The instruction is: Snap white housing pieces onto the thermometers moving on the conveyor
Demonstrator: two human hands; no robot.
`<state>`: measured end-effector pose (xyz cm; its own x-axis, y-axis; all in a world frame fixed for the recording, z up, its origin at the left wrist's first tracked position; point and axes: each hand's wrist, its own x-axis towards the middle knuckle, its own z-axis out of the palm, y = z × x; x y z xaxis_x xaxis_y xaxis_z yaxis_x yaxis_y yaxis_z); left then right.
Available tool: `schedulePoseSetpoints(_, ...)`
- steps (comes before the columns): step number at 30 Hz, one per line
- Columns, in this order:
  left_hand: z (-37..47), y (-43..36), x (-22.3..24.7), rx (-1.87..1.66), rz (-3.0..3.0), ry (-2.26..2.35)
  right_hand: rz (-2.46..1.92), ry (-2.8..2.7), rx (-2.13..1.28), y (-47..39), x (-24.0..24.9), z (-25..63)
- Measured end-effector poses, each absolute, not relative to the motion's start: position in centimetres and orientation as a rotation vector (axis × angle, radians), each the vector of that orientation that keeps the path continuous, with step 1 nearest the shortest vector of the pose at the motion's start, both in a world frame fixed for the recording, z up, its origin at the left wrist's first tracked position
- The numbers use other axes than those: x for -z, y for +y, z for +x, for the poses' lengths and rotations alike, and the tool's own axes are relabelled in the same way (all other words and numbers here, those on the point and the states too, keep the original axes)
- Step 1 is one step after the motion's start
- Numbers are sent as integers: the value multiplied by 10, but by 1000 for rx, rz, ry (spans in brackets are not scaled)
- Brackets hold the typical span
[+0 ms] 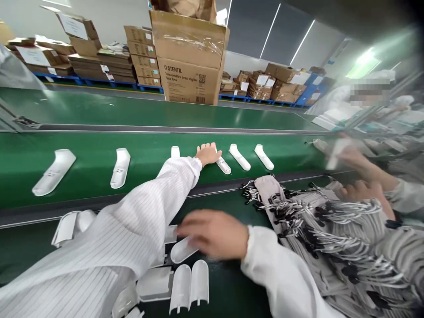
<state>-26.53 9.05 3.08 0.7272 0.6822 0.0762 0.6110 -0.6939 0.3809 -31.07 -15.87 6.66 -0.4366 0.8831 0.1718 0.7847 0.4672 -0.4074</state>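
Note:
My left hand (208, 153) is stretched out over the green conveyor belt, palm down, fingers extended. Its thumb lies over the upper end of a white plastic housing (224, 166); whether it presses on it, I cannot tell. Lower down, my right hand (215, 234) is smeared by motion, its fingers at the edge of a white curved plastic cover (183, 250). Its grip does not show clearly. Beside that cover lie more white half-round covers (199, 282), some partly hidden by my left sleeve.
Several white housings (121, 168) lie spaced along the belt (89, 165). To the right is a heap of grey cuffs with bundled cables (318, 221). A co-worker's hands (361, 176) work beside it, one on a blurred white piece. A large cardboard box (188, 57) stands beyond.

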Motion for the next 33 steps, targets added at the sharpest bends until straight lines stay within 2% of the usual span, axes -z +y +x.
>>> schedulePoseSetpoints(3,-260,91,-17,-353,2500,937,-1343,-2582,-383,-173,-61,-352)
schedulePoseSetpoints(7,-251,96,-17,-277,2533,813,-1599,-2584,-463,-163,-62,-339)
schedulePoseSetpoints(11,-247,105,-20,-201,2595,667,-1879,-2057,-446,-138,-69,-271)
schedulePoseSetpoints(16,-240,102,-18,-202,2585,651,-1946,-1372,-345,-95,-52,-180)
schedulePoseSetpoints(23,-236,95,-21,-227,2578,611,-2065,-1081,-107,-68,-36,-146)
schedulePoseSetpoints(29,-230,87,-28,-219,2535,656,-2148,-1356,167,-85,-24,-161)
schedulePoseSetpoints(33,-225,85,-28,-236,2540,704,-2183,-1677,32,-108,-15,-174)
